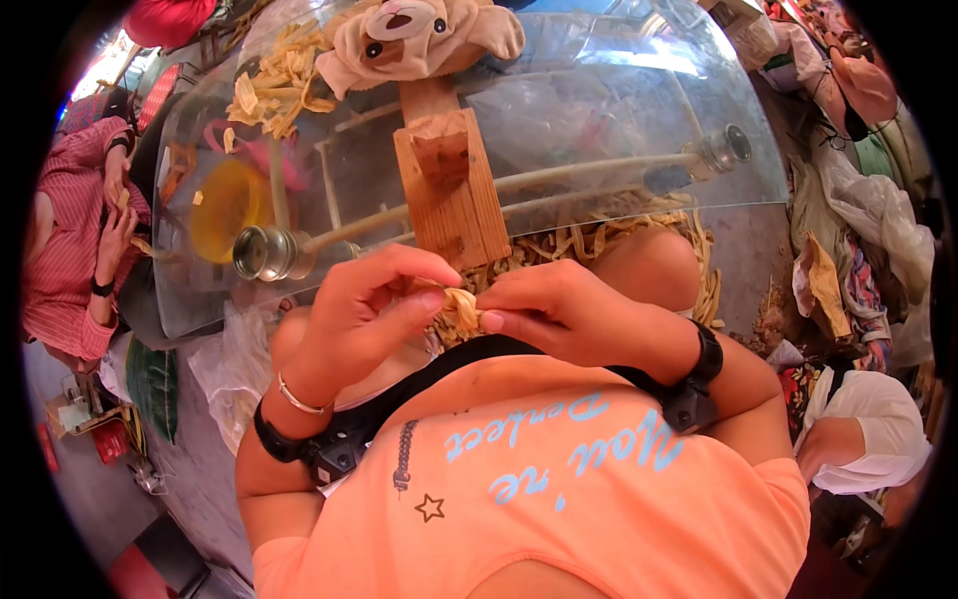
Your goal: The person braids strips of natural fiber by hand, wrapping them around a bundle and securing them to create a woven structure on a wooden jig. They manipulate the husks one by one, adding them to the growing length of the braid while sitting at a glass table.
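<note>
A small bunch of pale yellow dried strips, husk-like and folded together (462, 309), is held between my two hands above my lap. My left hand (374, 304) pinches its left side between thumb and forefinger. From the other side, the thumb and forefinger of my right hand (564, 304) close on its right edge. Just beyond my hands a wooden stand (454, 215) slopes over the table's near edge. More loose dried strips (589, 240) lie heaped beyond my lap, partly hidden by my hands and knee.
A glass-topped table (639, 110) on a metal frame spans the front. On it are a pile of strips (284, 80) and a plush dog-faced item (409, 35). A yellow round container (228, 208) shows through the glass. Another person (85, 230) sits left; bags (868, 200) crowd the right.
</note>
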`<state>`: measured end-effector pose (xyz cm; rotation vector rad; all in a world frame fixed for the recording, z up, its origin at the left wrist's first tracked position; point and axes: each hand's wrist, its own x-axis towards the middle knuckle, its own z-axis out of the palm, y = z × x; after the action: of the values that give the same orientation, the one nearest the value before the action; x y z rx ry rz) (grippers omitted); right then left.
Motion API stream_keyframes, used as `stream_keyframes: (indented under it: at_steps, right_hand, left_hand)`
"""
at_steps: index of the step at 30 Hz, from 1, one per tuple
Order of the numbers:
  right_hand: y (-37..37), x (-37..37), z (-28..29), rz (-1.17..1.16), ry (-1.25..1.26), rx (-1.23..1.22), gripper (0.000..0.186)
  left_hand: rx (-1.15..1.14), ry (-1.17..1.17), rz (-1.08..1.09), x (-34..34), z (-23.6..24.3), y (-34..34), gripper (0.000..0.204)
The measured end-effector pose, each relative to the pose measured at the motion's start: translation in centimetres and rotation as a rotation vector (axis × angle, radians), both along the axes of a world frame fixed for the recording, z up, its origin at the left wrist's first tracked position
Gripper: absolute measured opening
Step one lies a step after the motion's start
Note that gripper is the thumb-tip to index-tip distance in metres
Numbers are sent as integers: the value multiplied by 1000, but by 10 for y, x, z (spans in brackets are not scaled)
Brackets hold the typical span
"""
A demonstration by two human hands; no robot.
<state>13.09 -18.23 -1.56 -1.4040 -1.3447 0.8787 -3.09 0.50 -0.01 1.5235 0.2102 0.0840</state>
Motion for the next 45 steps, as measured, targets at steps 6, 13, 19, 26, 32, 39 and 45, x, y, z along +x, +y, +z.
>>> stream_keyframes:
  at_steps: [6, 13, 19, 26, 32, 39, 45]
  right_hand:
    - [-4, 11, 23, 22, -13, -173, 18]
    - [-3, 5, 17, 36, -27, -68, 19]
    - [-4, 7, 20, 142, -10, -104, 19]
    - [-11, 15, 14, 84, 146, -235, 25]
    - [-8, 11, 12, -12, 563, -219, 31]
    - [16, -13, -13, 91, 513, -59, 30]
    - [0, 23, 9, -177, -37, 142, 47]
  left_hand:
    - [-225, -13, 142, -4, -5, 17, 30]
    - [1051, -444, -237, 26, 37, 2, 34]
    - [614, -263, -348, 20, 18, -1, 24]
    - [254, -97, 75, 0, 13, 29, 9]
    - [446, 49, -3, -4, 20, 35, 21]
    - [-192, -81, 10, 14, 14, -19, 17]
    - [541, 140, -137, 10, 30, -4, 15]
